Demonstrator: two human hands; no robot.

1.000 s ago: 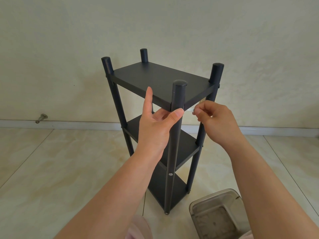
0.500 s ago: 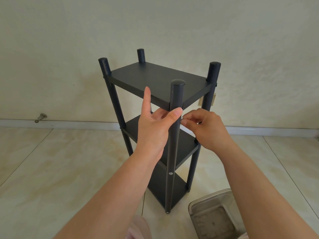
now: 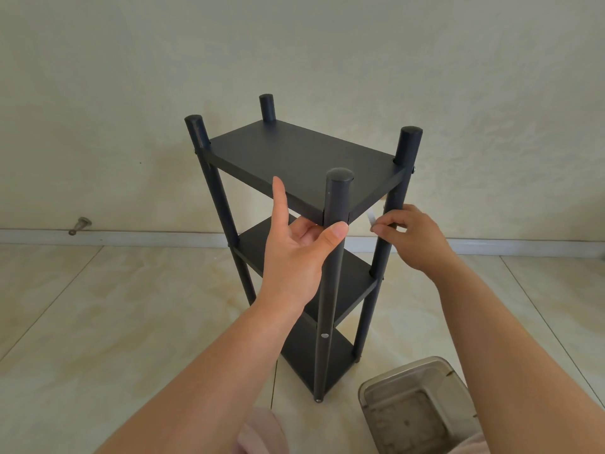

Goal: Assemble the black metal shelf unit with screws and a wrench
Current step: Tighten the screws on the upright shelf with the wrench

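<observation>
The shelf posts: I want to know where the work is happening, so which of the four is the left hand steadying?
The nearest post, at the front corner: the left hand holds it just under the top shelf, thumb across it.

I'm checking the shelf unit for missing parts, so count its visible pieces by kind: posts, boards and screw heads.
Posts: 4, e.g. the front post
Shelf boards: 3, e.g. the top board
Visible screw heads: 2, one low on the front post, one at the right rear post's top joint
Total: 9
</observation>
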